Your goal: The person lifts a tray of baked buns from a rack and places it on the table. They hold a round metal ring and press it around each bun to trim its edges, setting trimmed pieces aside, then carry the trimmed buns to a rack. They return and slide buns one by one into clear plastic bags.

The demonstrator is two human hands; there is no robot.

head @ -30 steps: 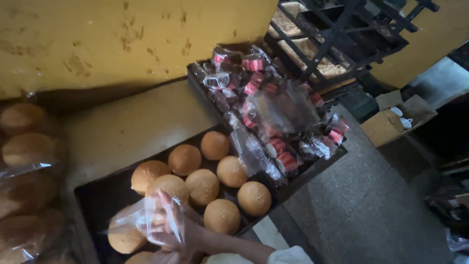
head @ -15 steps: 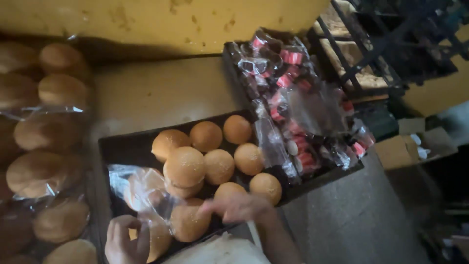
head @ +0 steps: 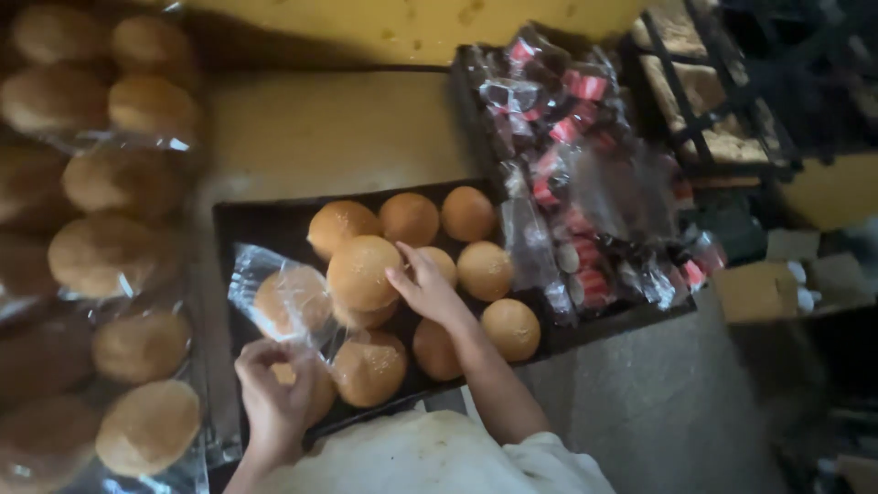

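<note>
A dark baking tray [head: 256, 220] holds several round golden buns. My right hand [head: 425, 288] grips one large bun [head: 361, 273] from its right side, lifted slightly above the others. Other buns lie around it, such as one at the tray's back [head: 409, 218]. My left hand [head: 273, 393] pinches the lower edge of a clear plastic bag [head: 279, 297] lying over the tray's left part, with a bun visible through the film. The bun in my right hand is right beside the bag's mouth.
Bagged buns [head: 101, 265] are stacked along the left. A second tray with a pile of small red-and-clear wrapped packets [head: 585, 174] lies to the right. A yellow wall runs behind, a dark metal rack [head: 722, 101] and cardboard boxes [head: 759, 288] stand at the right.
My right hand has risen from the front buns and taken hold of a large bun beside the bag. The left hand has kept hold of the bag.
</note>
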